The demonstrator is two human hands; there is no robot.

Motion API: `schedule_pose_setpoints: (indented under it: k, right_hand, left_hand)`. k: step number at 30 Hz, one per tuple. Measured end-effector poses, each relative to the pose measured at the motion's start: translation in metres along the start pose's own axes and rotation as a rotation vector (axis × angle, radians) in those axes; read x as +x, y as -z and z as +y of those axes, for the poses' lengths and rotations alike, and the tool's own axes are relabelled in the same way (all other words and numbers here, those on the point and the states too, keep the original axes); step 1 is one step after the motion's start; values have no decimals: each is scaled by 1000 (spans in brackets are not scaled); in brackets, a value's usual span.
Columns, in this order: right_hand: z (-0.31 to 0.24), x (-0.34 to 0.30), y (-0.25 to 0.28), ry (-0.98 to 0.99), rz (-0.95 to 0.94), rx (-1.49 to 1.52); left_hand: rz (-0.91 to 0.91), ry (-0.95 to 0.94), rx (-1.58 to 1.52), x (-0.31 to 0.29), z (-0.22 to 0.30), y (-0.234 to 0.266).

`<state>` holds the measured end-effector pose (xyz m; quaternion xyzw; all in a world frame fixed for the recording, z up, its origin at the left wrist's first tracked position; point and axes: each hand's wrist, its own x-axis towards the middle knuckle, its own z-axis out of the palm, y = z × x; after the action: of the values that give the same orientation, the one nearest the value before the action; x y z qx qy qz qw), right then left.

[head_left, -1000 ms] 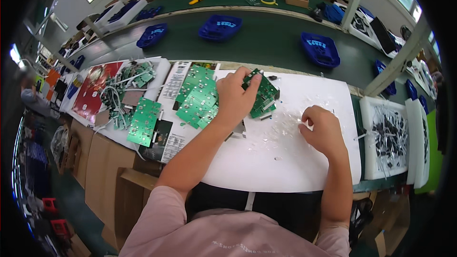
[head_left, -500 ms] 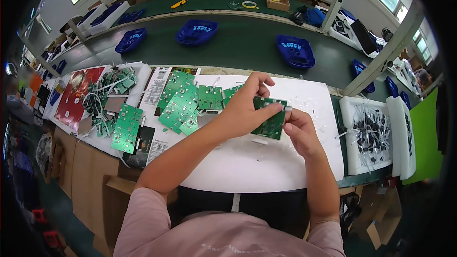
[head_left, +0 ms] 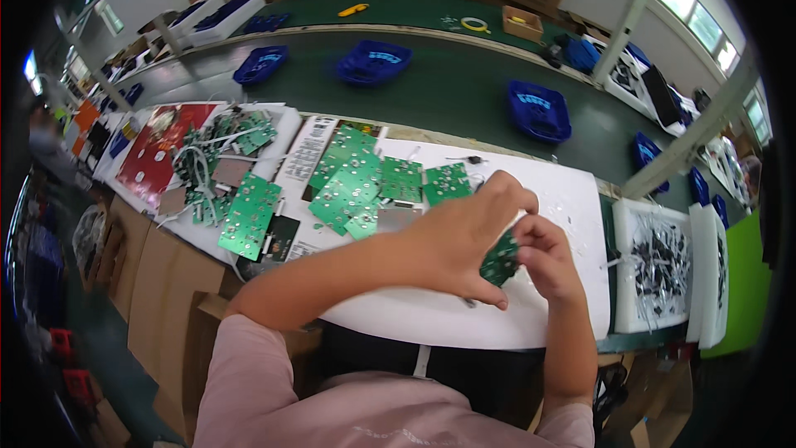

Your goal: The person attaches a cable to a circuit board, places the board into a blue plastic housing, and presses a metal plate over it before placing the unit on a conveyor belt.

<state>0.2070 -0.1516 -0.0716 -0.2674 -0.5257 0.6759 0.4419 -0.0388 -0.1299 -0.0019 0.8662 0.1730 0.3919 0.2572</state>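
Note:
A green circuit board is held up between my two hands over the white work surface. My left hand spans it, fingers curled over the far side and thumb stretched along the near side, covering much of it. My right hand has its bent fingers and thumb at the board's right edge; whatever small part they may pinch there is hidden. Just beyond my left hand lies another green board, with a small dark component on a lead behind it. More green boards overlap to the left.
White foam trays of bagged dark parts stand at the right. Left, a pile of boards and white cables lies beside a large loose board. Blue plastic shells sit on the green belt behind. A metal post rises at the right.
The board has turned and is now mostly behind my left hand, whose thumb has swung down off its face. The view has shifted, and a dark component now shows beyond the boards.

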Motion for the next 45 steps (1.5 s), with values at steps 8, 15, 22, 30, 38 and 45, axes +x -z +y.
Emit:
schedule_pose_setpoints:
  k: [8,15,22,30,38,45]
  right_hand:
    - [-2,12,15,-31,368,395]
    - [4,-5,43,38,628,650]
    - [9,7,52,39,299,807]
    - [-3,15,47,-31,440,769]
    - [-7,16,35,66,267,891]
    - [-15,15,5,349,155,872]
  left_hand:
    - [341,811,885,-57,-259,283]
    - [75,1534,1122,-134,-354,400]
    - [35,1579,1195,-109,-376,379]
    - [922,1008,808,-64,-307,440]
    - [926,618,-934,0,-125,174]
    - [372,711,-1869,9,-69,-16]
